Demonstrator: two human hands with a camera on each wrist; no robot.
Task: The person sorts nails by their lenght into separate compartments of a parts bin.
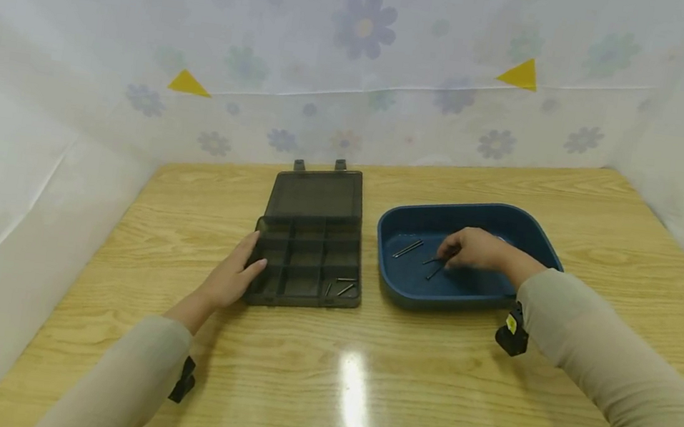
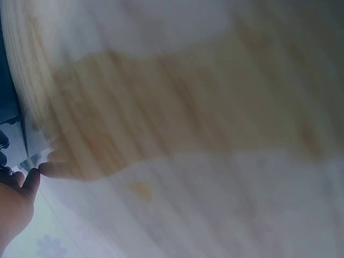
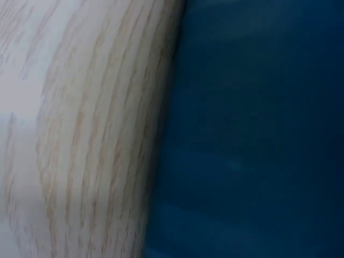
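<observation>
My left hand (image 1: 230, 274) rests at the left edge of a dark, see-through compartment box (image 1: 302, 282), its fingers extended along the side and the thumb over the rim. The box's hinged lid (image 1: 317, 194) lies open at the back. Several short metal pins (image 1: 345, 289) lie in its front right compartment. Over the blue tray (image 1: 399, 295) my right hand (image 1: 472, 248) reaches in with bent fingers, pinching a thin metal rod (image 1: 430, 260). Another rod (image 1: 434, 272) is just below the fingertips. Further rods (image 1: 408, 248) lie at the tray's left. The right wrist view shows no fingers.
The wooden table (image 1: 268, 377) carries the box at left and the tray at right, with a narrow gap between them. White flowered sheeting (image 1: 362, 57) encloses the back and sides. A dark wrist camera (image 1: 513, 333) sits beside the tray's near right corner.
</observation>
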